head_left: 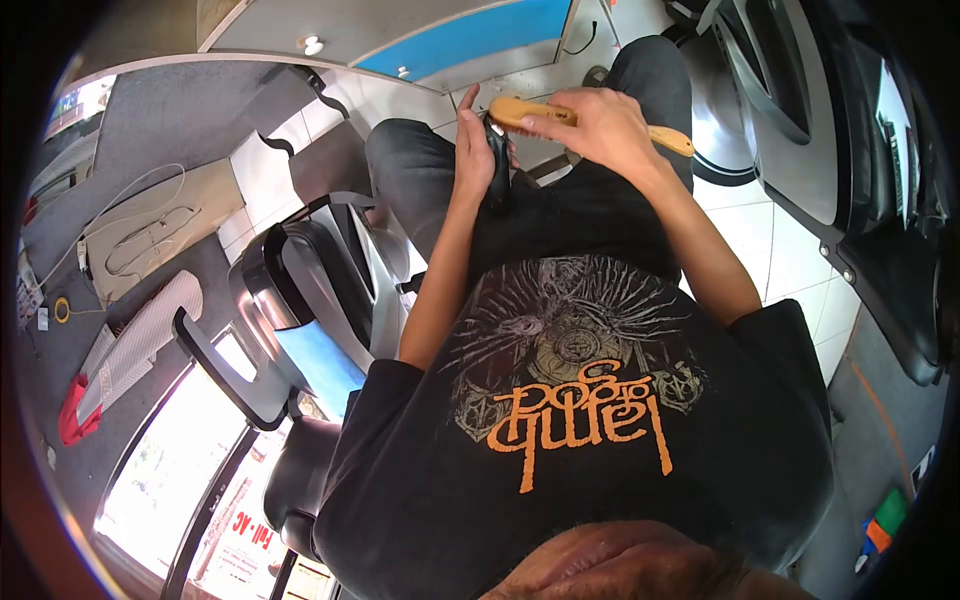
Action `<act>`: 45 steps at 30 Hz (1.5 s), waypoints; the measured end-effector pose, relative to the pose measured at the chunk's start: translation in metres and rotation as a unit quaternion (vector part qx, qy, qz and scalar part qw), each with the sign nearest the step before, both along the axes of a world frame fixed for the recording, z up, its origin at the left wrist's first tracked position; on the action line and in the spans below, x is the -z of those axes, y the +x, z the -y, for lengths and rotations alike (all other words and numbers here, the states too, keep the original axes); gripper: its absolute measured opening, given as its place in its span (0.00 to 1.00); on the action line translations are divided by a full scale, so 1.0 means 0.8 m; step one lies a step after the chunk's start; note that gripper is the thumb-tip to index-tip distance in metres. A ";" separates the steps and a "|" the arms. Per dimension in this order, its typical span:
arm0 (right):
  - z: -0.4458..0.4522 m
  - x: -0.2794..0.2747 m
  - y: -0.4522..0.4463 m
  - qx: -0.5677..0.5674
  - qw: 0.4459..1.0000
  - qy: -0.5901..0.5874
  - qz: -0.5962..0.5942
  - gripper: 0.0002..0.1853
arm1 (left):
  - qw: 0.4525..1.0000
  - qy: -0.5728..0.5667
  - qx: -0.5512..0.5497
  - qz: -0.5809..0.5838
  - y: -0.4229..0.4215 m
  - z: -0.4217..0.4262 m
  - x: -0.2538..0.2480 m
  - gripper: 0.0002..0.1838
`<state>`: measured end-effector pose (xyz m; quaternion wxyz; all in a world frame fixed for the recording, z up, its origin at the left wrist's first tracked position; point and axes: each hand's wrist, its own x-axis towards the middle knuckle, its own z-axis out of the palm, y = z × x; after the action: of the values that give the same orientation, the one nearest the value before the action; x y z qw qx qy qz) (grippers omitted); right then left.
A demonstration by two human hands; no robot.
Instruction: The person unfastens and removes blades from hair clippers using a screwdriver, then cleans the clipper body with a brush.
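My right hand (608, 128) is closed around a wooden brush (535, 113) with a light yellowish-brown back. Its handle (672, 141) sticks out past the far side of the palm. The brush head lies against or just above a dark object in my left hand (476, 150). That object (497, 165) is black, narrow and upright, shaped like a hair clipper. My left palm and fingers press along its side, with the index finger stretched upward. The bristles are mostly hidden. Both hands are above my lap, between my knees.
A black padded salon chair (325, 265) with a blue cloth (318, 357) stands at the left. Another black chair (800, 120) is at the right. Ahead is a cabinet with a blue panel (470, 45). Cables (150, 235) and a patterned roll (150, 335) lie at the far left.
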<state>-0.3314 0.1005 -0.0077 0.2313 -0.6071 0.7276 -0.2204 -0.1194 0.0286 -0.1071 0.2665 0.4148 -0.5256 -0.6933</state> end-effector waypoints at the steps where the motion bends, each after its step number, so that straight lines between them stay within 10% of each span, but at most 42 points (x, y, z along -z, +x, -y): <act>1: 0.005 -0.003 0.000 -0.010 1.000 0.004 -0.016 0.32 | 1.000 -0.009 0.003 -0.001 -0.004 0.001 -0.001 0.45; 45: 0.041 0.001 -0.065 -0.074 0.989 0.128 0.028 0.38 | 0.995 -0.062 0.069 -0.038 0.001 -0.007 -0.012 0.45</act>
<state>-0.3836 0.0675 -0.0083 0.3429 -0.6187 0.6959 -0.1242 -0.1188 0.0342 -0.0975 0.2632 0.3340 -0.5844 -0.6911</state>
